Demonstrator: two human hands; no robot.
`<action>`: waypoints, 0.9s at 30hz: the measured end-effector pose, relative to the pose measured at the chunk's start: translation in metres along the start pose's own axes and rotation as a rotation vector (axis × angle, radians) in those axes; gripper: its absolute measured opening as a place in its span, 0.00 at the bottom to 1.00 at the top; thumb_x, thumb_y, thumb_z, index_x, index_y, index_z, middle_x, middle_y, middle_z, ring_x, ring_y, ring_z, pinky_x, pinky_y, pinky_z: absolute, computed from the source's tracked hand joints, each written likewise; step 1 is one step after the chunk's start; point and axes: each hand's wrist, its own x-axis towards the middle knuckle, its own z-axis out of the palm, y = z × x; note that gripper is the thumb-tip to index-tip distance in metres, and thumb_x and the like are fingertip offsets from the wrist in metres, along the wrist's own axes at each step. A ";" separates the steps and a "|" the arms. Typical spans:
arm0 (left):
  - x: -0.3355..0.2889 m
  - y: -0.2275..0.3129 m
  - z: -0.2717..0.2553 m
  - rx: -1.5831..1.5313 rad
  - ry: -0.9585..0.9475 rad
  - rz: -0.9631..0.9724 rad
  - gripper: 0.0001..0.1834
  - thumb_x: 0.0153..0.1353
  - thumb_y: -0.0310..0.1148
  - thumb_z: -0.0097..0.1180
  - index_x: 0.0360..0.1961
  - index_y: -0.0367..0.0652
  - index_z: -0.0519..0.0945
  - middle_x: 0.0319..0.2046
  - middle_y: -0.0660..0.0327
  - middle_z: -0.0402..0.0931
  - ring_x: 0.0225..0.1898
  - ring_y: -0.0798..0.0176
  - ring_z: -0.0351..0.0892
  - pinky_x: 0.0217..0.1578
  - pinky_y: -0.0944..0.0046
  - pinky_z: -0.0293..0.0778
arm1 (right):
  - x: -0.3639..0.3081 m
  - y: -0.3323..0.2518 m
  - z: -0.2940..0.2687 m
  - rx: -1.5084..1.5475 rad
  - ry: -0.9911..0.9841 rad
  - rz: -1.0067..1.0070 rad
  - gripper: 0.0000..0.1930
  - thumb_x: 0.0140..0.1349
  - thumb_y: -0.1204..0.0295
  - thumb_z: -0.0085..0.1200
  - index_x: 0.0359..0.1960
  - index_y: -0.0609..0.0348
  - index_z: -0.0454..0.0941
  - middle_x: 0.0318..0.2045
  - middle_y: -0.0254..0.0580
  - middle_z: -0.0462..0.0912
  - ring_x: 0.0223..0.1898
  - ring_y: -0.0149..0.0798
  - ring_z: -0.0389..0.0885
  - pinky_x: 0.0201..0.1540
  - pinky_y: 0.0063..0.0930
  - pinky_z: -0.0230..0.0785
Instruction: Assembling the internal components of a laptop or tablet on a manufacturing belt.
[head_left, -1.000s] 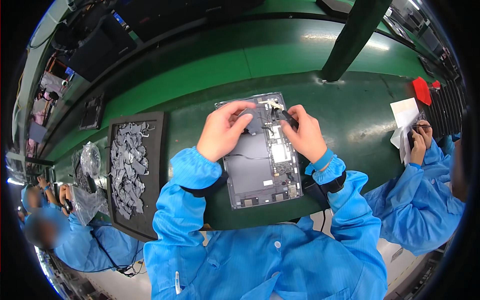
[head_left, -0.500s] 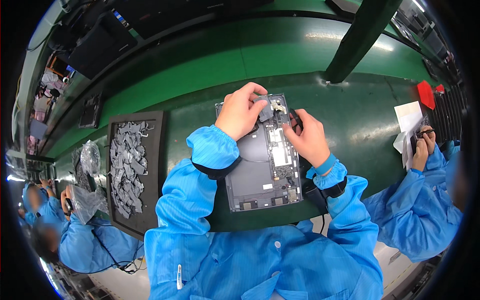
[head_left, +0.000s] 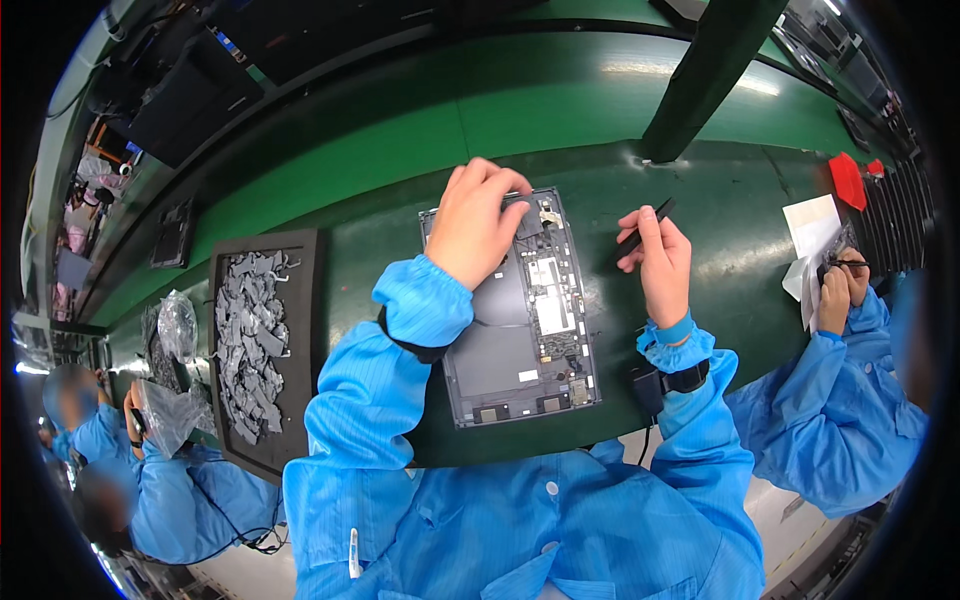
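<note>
An opened laptop base [head_left: 485,365] lies on the green bench, its circuit board [head_left: 552,300] exposed along the right side. My left hand [head_left: 474,222] reaches over its far end, with thumb and fingers curled on a small dark grey piece [head_left: 527,216]; the fingers partly cover it. To the right of the laptop base, apart from it, my right hand [head_left: 658,262] is closed around a slim black pen-like tool [head_left: 648,226]. Whether that tool is tweezers or a pry stick I cannot tell.
At left a dark foam-edged tray [head_left: 312,330] holds many torn-looking grey pieces [head_left: 252,345]. Clear plastic bags [head_left: 177,325] lie beyond it. A green post [head_left: 705,85] stands on the bench. A co-worker at right handles papers [head_left: 812,235] near a red object [head_left: 846,180]; other people sit at left.
My right hand has drawn away from the laptop base to the right, bringing the black tool with it. My left hand stays over the far end, its grip slightly shifted.
</note>
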 end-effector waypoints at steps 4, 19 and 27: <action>-0.014 0.004 0.004 -0.513 -0.086 -0.391 0.06 0.58 0.24 0.62 0.37 0.40 0.84 0.28 0.64 0.78 0.25 0.73 0.74 0.26 0.71 0.70 | -0.004 0.001 0.014 0.332 -0.089 0.083 0.12 0.69 0.68 0.54 0.44 0.67 0.78 0.33 0.41 0.82 0.32 0.33 0.84 0.34 0.22 0.78; -0.033 0.001 0.019 -0.266 -0.166 0.054 0.06 0.53 0.25 0.62 0.34 0.41 0.82 0.32 0.60 0.75 0.39 0.55 0.75 0.41 0.58 0.73 | -0.006 0.006 0.019 0.067 -0.120 0.032 0.11 0.64 0.71 0.61 0.42 0.67 0.79 0.33 0.40 0.85 0.34 0.31 0.85 0.35 0.21 0.77; -0.038 0.006 0.025 -0.219 -0.163 0.010 0.06 0.53 0.25 0.62 0.34 0.41 0.83 0.34 0.60 0.75 0.40 0.53 0.74 0.42 0.57 0.72 | -0.002 0.012 0.018 0.130 -0.162 0.094 0.11 0.66 0.73 0.59 0.44 0.67 0.77 0.34 0.44 0.85 0.35 0.33 0.86 0.38 0.22 0.78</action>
